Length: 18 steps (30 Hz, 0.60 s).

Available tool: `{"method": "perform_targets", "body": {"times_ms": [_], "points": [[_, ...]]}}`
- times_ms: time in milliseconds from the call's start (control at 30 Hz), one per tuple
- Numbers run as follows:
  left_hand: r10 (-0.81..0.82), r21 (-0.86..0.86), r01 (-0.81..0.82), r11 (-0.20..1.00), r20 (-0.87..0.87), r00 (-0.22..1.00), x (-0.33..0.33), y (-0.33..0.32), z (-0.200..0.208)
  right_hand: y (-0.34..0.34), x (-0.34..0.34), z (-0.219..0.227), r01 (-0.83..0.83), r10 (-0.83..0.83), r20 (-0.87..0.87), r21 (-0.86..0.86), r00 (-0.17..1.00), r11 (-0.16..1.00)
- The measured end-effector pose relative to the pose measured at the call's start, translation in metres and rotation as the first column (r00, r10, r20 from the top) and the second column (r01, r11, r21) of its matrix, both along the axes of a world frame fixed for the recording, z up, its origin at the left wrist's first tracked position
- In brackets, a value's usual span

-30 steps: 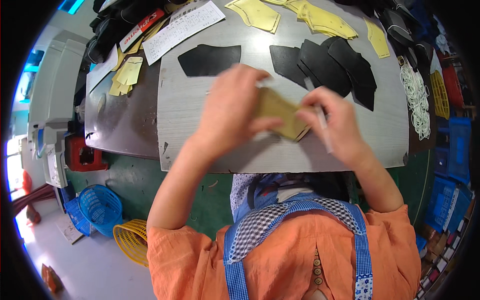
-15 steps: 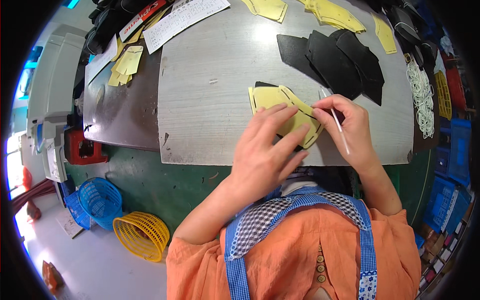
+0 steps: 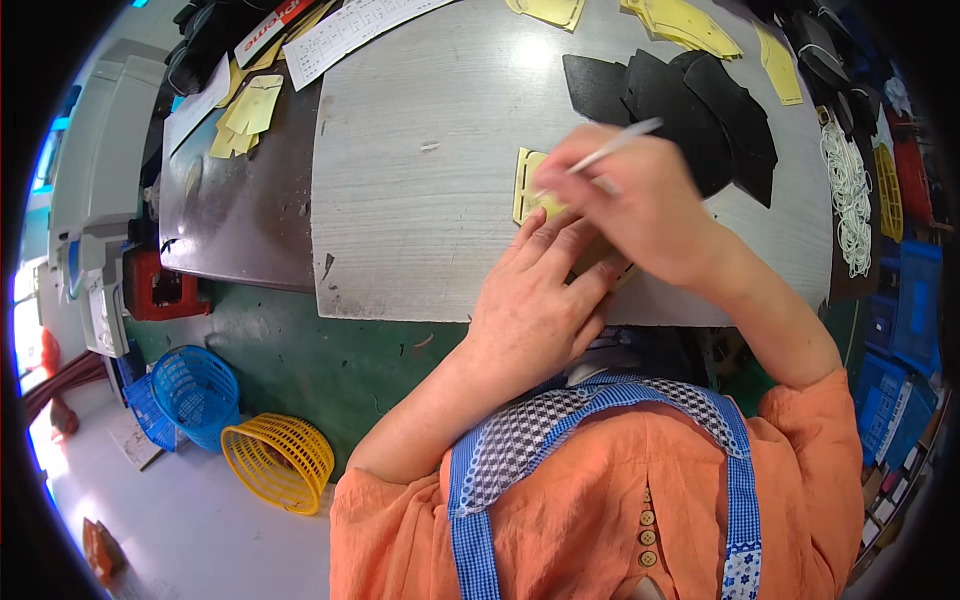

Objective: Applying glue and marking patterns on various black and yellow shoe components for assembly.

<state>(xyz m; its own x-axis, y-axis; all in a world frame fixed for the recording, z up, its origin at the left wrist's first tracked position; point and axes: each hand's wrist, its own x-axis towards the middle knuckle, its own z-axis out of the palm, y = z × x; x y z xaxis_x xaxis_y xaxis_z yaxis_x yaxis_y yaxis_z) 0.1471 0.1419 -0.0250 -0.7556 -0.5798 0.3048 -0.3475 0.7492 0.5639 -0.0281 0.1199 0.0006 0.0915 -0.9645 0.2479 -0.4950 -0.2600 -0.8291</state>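
Pressing down flat, the left hand (image 3: 535, 300) lay with its fingers spread on a yellow card template (image 3: 530, 185) near the front edge of the pale grey desk (image 3: 410, 200); it gripped nothing and only pinned the card. The right hand (image 3: 640, 205) crossed above it, closed round a slim silver pen (image 3: 610, 150) whose tip pointed toward the template's left part. Most of the template was hidden under both hands, and whether a dark piece lay beneath it could not be told.

From the head view, the marking seemed to be in hand rather than finished, judging by the pen held at the card edge and the card pinned in place. How much of the outline was drawn could not be seen.

Just behind the hands sat a stack of black cut pieces (image 3: 680, 100), fanned and overlapping, which looked like material waiting or already handled; which one could not be told. Further back lay more yellow templates (image 3: 690, 25), and another small pile (image 3: 245, 115) rested on the dark desk (image 3: 230, 220) to the left. On the floor stood 2 baskets, 1 blue (image 3: 190, 390) and 1 yellow (image 3: 280, 460).
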Motion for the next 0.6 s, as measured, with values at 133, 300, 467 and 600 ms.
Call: {"method": "perform_targets", "body": {"times_ms": [133,300,467,600], "points": [[-0.014,-0.023,0.015,1.000,0.014,1.000,-0.003,-0.002,0.001,-0.026,0.000,-0.015,-0.081,0.043,-0.298,-0.116,0.954,0.990],[0.016,-0.045,-0.015,0.999,0.025,1.000,-0.003,-0.002,0.002,0.002,-0.021,0.003,0.112,-0.104,-0.267,0.016,0.958,0.994],[0.047,-0.010,-0.047,0.999,0.025,0.999,0.005,-0.003,0.003,0.056,-0.025,0.009,0.134,-0.105,-0.340,0.062,0.934,0.989],[0.009,-0.040,-0.008,0.999,0.016,1.000,-0.001,-0.013,0.004,0.085,-0.018,0.016,0.054,-0.014,-0.214,0.179,0.977,0.982]]}}
